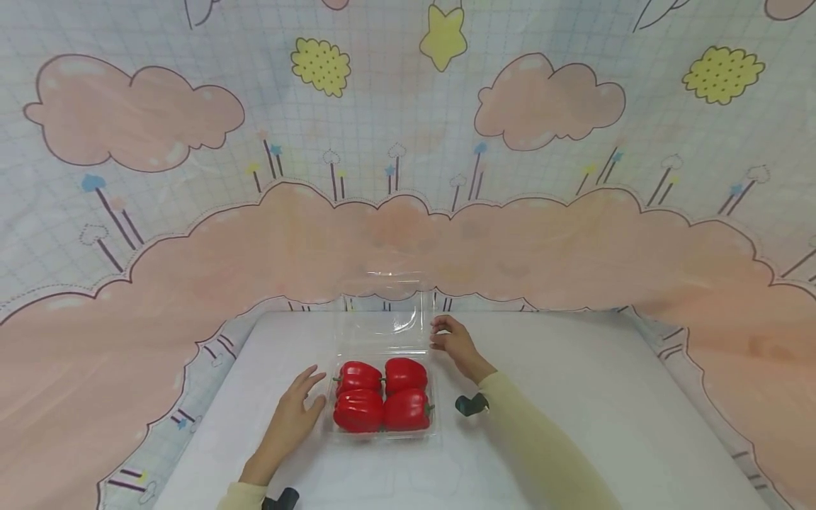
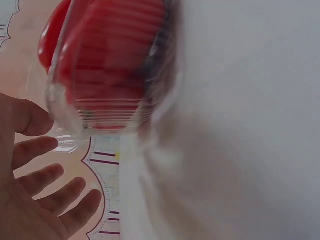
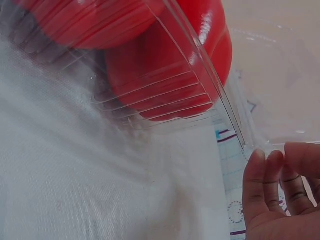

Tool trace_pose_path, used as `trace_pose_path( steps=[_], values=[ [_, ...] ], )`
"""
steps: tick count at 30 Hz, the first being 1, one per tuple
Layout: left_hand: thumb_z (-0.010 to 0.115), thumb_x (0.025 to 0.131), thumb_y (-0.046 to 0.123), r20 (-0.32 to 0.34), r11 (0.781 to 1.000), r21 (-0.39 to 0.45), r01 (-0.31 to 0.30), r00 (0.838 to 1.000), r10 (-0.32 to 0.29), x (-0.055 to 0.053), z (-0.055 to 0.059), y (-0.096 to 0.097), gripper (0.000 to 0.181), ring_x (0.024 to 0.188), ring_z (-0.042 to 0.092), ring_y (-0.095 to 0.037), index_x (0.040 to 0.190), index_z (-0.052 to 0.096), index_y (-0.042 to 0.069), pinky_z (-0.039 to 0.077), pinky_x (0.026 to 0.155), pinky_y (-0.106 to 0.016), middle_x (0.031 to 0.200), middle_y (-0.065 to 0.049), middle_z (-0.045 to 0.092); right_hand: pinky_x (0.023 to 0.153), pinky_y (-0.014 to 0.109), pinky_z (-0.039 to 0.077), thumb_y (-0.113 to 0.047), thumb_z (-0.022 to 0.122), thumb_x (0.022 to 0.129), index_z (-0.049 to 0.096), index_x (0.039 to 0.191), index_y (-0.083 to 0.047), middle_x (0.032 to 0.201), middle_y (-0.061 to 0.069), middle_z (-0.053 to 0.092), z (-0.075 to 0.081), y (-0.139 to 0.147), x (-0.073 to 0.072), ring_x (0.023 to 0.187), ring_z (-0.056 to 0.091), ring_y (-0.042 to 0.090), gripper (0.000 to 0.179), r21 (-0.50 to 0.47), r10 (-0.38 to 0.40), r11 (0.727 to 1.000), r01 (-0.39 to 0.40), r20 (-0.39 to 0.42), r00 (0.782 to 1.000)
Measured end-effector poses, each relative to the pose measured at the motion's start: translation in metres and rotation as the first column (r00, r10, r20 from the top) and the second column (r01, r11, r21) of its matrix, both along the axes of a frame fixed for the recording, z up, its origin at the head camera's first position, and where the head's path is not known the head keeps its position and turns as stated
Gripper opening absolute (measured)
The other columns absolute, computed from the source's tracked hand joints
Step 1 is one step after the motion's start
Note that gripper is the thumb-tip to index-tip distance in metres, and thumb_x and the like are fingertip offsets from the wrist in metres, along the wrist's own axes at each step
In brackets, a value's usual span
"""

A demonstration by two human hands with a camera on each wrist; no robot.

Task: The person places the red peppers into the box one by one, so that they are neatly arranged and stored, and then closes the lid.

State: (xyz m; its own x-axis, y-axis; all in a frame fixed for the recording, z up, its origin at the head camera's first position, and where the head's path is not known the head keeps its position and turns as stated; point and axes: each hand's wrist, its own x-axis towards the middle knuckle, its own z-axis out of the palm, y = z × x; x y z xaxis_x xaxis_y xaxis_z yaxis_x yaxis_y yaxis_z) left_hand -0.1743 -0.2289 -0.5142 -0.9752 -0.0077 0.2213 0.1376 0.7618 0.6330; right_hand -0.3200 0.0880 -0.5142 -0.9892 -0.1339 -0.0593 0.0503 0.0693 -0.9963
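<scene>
A clear plastic clamshell box [image 1: 436,425] holds several red bell peppers [image 1: 408,409], laid in two rows. Its transparent lid [image 1: 382,319] is swung up at the back. To the left of the box is my left hand [image 1: 295,414], fingers spread and thumb toward its wall. The left wrist view has this hand [image 2: 35,185] with nothing in its palm. My right hand [image 1: 455,346] is at the lid's right edge, thumb and forefinger apart. Seen from the right wrist, that hand's loosely bent fingertips [image 3: 257,159] are right by the lid's edge.
The box stands on a white tabletop [image 1: 574,397]. Behind and around it hangs a patterned cloth [image 1: 510,248] with clouds and stars. Dark wrist devices [image 1: 472,405] are on both forearms, which come in from the near side.
</scene>
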Motion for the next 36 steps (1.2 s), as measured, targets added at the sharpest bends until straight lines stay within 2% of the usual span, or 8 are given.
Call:
trace_pose_path(
  steps=[5, 9, 16, 19, 23, 29, 33, 36],
  values=[
    [0.060, 0.093, 0.008, -0.065, 1.000, -0.006, 0.000, 0.998, 0.000, -0.009, 0.011, -0.006, 0.045, 0.134, 0.047, -0.044, 0.137, 0.054, 0.003, 0.050, 0.100, -0.058, 0.150, -0.021, 0.044, 0.088, 0.031, 0.060, 0.002, 0.055, 0.092, 0.053, 0.124, 0.004, 0.103, 0.009, 0.058, -0.001, 0.000, 0.000, 0.087, 0.057, 0.016, 0.033, 0.003, -0.003, 1.000, 0.003, -0.002, 1.000],
    [0.057, 0.095, 0.008, -0.093, 0.998, 0.056, -0.010, 0.996, 0.015, -0.021, 0.023, -0.010, 0.043, 0.128, 0.053, -0.043, 0.137, 0.052, 0.002, 0.056, 0.094, -0.053, 0.148, -0.022, 0.045, 0.088, 0.033, 0.060, 0.002, 0.054, 0.092, 0.052, 0.124, 0.005, 0.102, 0.008, 0.058, 0.000, 0.000, 0.001, 0.087, 0.058, 0.016, 0.032, 0.007, 0.004, 1.000, -0.004, -0.009, 1.000],
    [0.051, 0.099, 0.012, -0.030, 0.970, 0.240, -0.050, 0.998, 0.059, -0.049, 0.045, -0.016, 0.042, 0.124, 0.059, -0.040, 0.140, 0.049, 0.005, 0.055, 0.096, -0.052, 0.141, -0.023, 0.053, 0.091, 0.035, 0.060, 0.003, 0.054, 0.092, 0.053, 0.122, 0.005, 0.104, 0.011, 0.058, 0.006, 0.003, 0.004, 0.089, 0.058, 0.017, 0.030, 0.009, 0.021, 1.000, -0.020, -0.039, 0.999],
    [0.050, 0.101, 0.015, 0.016, 0.938, 0.336, -0.081, 0.997, 0.080, -0.059, 0.051, -0.017, 0.041, 0.123, 0.060, -0.037, 0.141, 0.048, 0.005, 0.057, 0.095, -0.044, 0.142, -0.021, 0.053, 0.093, 0.036, 0.059, 0.002, 0.054, 0.093, 0.054, 0.121, 0.004, 0.106, 0.013, 0.058, 0.005, 0.003, 0.004, 0.090, 0.058, 0.017, 0.028, 0.029, 0.026, 0.999, -0.025, -0.043, 0.999],
    [0.050, 0.102, 0.017, 0.045, 0.878, 0.463, -0.119, 0.993, 0.111, -0.071, 0.058, -0.015, 0.041, 0.127, 0.057, -0.035, 0.140, 0.048, 0.003, 0.056, 0.096, -0.035, 0.146, -0.017, 0.050, 0.095, 0.036, 0.058, 0.000, 0.054, 0.094, 0.054, 0.122, 0.002, 0.107, 0.012, 0.059, 0.004, 0.004, 0.005, 0.093, 0.060, 0.019, 0.028, 0.055, 0.028, 0.998, -0.026, -0.034, 0.999],
    [0.048, 0.103, 0.025, 0.064, 0.825, 0.532, -0.192, 0.980, 0.187, -0.086, 0.071, -0.009, 0.043, 0.129, 0.056, -0.032, 0.141, 0.049, 0.005, 0.052, 0.102, -0.040, 0.144, -0.015, 0.052, 0.094, 0.036, 0.059, 0.000, 0.054, 0.093, 0.054, 0.122, 0.004, 0.104, 0.009, 0.058, 0.002, 0.004, 0.006, 0.094, 0.060, 0.019, 0.029, 0.064, 0.026, 0.998, -0.023, -0.045, 0.999],
    [0.047, 0.102, 0.026, 0.089, 0.758, 0.609, -0.232, 0.970, 0.225, -0.095, 0.082, -0.005, 0.044, 0.130, 0.054, -0.031, 0.140, 0.051, 0.004, 0.050, 0.106, -0.043, 0.142, -0.017, 0.053, 0.094, 0.036, 0.059, 0.001, 0.055, 0.093, 0.054, 0.120, 0.004, 0.102, 0.009, 0.058, 0.003, 0.005, 0.007, 0.094, 0.060, 0.018, 0.028, 0.067, 0.026, 0.998, -0.022, -0.060, 0.998],
    [0.046, 0.102, 0.023, 0.090, 0.710, 0.667, -0.224, 0.971, 0.222, -0.102, 0.088, -0.002, 0.043, 0.131, 0.052, -0.033, 0.140, 0.050, 0.002, 0.047, 0.109, -0.045, 0.142, -0.020, 0.052, 0.093, 0.037, 0.059, 0.002, 0.055, 0.092, 0.054, 0.119, 0.006, 0.101, 0.009, 0.059, 0.003, 0.005, 0.008, 0.094, 0.060, 0.018, 0.028, 0.074, 0.035, 0.997, -0.029, -0.082, 0.996]
  ],
)
